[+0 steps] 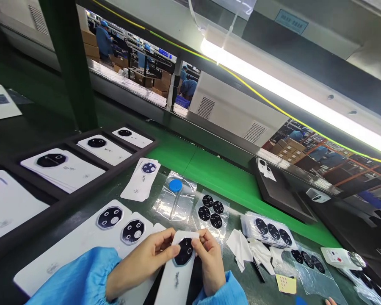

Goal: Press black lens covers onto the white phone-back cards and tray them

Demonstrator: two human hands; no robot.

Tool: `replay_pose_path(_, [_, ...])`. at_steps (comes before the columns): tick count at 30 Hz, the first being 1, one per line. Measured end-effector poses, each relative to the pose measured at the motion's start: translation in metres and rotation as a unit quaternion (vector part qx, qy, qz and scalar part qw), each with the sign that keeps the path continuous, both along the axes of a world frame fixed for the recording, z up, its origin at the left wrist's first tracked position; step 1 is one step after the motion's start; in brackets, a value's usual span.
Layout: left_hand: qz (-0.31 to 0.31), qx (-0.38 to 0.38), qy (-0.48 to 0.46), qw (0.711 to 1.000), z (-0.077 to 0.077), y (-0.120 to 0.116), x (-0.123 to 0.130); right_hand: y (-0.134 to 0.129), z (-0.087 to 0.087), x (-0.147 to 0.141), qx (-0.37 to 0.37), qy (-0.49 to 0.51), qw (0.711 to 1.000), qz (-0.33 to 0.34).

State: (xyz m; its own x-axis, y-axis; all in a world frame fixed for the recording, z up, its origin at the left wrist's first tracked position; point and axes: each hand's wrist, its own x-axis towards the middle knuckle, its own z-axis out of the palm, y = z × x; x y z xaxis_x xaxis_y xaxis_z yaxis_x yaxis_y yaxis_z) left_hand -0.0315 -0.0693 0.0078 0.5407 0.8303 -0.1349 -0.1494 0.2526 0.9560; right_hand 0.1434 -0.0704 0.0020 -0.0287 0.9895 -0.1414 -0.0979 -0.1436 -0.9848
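Left hand (142, 262) and right hand (211, 260) both closed in a pinch grip on a white card (177, 275), held over the green counter (228, 186) (right thumb on the black lens ring (184, 251)). Relative to the card: more ringed white cards (82, 245) just left, clear bag (212, 216) of black rings straight ahead, crumpled white wipes (249, 250) right.

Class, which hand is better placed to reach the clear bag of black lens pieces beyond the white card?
Probably the right hand: it sits nearer the clear bag, its fingers at the white card's edge, while the left hand lies further off.
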Motion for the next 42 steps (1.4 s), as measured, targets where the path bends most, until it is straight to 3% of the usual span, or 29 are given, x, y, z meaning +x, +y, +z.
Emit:
replay_pose_path(3, [-0.026,0.027,-0.009,0.999,-0.003,-0.005,0.003,0.002,-0.003,0.001,-0.01,0.019,1.0,-0.018])
replay_pose_path(14, [0.027,0.161,0.072,0.984,-0.014,-0.013,0.011,-0.001,-0.004,-0.008,-0.042,0.047,0.998,0.004])
replay_pose_path(27, [0.061,0.167,0.1,0.979,-0.011,-0.017,0.014,-0.003,-0.006,-0.013,-0.052,0.059,0.996,0.029])
replay_pose_path(31, [0.044,0.119,0.076,0.989,-0.007,-0.014,0.012,-0.002,-0.006,-0.011,-0.059,0.065,0.996,0.016])
replay_pose_path(37, [-0.003,-0.074,-0.071,0.995,0.002,-0.005,0.007,-0.001,-0.001,-0.007,-0.046,0.082,0.995,-0.039])
replay_pose_path(42, [0.001,-0.11,-0.085,0.99,0.01,-0.002,0.003,-0.005,0.002,-0.009,-0.053,0.082,0.994,-0.05])
